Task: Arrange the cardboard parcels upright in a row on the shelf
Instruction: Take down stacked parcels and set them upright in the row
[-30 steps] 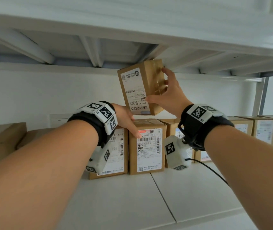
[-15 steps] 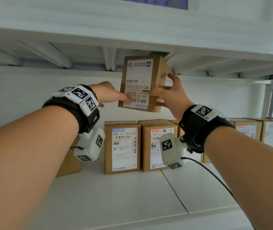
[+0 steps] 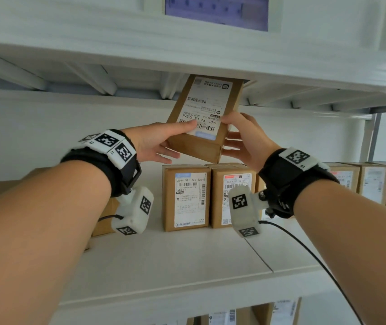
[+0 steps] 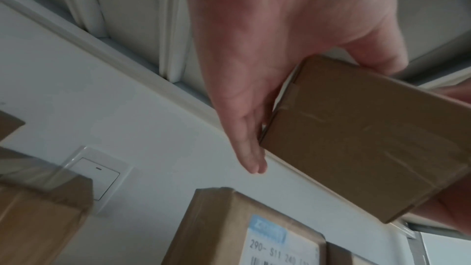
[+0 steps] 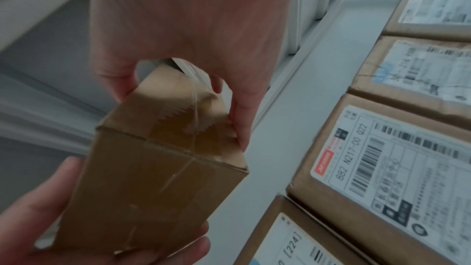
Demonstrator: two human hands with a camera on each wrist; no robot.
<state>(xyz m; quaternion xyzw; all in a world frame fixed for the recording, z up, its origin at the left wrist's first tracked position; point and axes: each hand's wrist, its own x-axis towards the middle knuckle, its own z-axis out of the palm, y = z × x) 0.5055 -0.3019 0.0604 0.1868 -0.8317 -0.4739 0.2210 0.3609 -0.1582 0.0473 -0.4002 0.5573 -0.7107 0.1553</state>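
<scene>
I hold one brown cardboard parcel (image 3: pixel 201 106) in the air just under the upper shelf, its white label upside down and facing me, its top leaning away. My left hand (image 3: pixel 163 140) grips its lower left edge, thumb on the label and fingers along the side (image 4: pixel 249 148). My right hand (image 3: pixel 243 134) pinches its lower right corner between thumb and fingers (image 5: pixel 239 124). Directly below, upright parcels (image 3: pixel 186 198) (image 3: pixel 233 195) stand side by side on the white shelf (image 3: pixel 187 266). The taped bottom of the held parcel (image 5: pixel 158 188) (image 4: pixel 356 138) shows in both wrist views.
More upright parcels (image 3: pixel 372 181) continue the row to the right. Another brown parcel (image 3: pixel 105 214) sits at the left behind my wrist. The upper shelf's edge (image 3: pixel 187 55) lies close above the held parcel. A wall switch (image 4: pixel 99 176) is on the back wall.
My left hand rose from the top of a standing parcel and took hold of the held parcel. The parcel went up and tilted back, and its label now faces me.
</scene>
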